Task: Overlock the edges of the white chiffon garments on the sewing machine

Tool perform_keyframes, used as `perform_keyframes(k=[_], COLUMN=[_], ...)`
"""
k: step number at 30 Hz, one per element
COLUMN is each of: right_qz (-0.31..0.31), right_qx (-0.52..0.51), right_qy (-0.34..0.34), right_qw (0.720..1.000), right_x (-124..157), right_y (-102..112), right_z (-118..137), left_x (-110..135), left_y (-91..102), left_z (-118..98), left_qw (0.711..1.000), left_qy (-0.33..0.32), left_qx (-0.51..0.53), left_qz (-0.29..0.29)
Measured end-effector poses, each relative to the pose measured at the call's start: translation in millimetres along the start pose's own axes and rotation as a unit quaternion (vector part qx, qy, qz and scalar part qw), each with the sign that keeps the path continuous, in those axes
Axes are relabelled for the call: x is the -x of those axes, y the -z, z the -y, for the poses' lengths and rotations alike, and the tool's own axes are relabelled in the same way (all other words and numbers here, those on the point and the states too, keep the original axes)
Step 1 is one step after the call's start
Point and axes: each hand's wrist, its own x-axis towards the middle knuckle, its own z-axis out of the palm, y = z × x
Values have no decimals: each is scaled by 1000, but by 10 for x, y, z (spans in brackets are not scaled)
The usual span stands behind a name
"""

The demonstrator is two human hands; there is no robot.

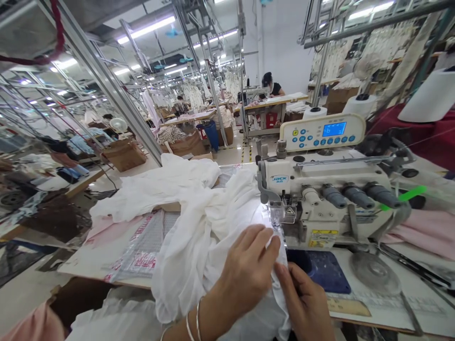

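Observation:
White thin fabric (199,227), gathered and ruffled, lies across the table and hangs over its front edge. My left hand (249,265), with bangles at the wrist, rests on it with bent fingers pinching the cloth close to the needle area of the overlock sewing machine (327,189). Just below and to the right, my right hand (305,298) grips the fabric's edge between thumb and fingers. The cloth's far edge reaches the lit presser foot area (275,222), where my fingers partly hide it.
A control panel (323,132) with a lit screen tops the machine. White thread cones (432,97) stand behind it. A blue pad (325,270) and black tweezers (415,267) lie at the right. Pink fabric (423,232) sits beyond. A person (273,87) works at a far table.

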Motion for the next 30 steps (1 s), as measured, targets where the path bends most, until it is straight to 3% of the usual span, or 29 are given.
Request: perform_keyframes(k=[3,11,15,19,27,30], right_qz=[3,-2,-1,-4,-3,2], right_qx=[5,-5,-14,-15,6,11], right_qy=[-9,-8,-1,12,7,12], right_qw=[1000,1000,1000,1000,1000,1000], right_x=[14,-31,-44,-30,-71,-75], right_y=[10,4,7,10,-5,-3], right_z=[1,11,5,17,54,38], left_x=[61,-33,-6,33,-104,25], left_y=[-17,-78,-28,1,-123,-125], left_z=[-24,216,64,-55,377,473], left_qw=[1000,998,998,994,980,970], left_qy=[4,20,46,79,88,177], left_qx=[-6,35,34,57,172,165], left_qz=[20,53,14,46,48,-2])
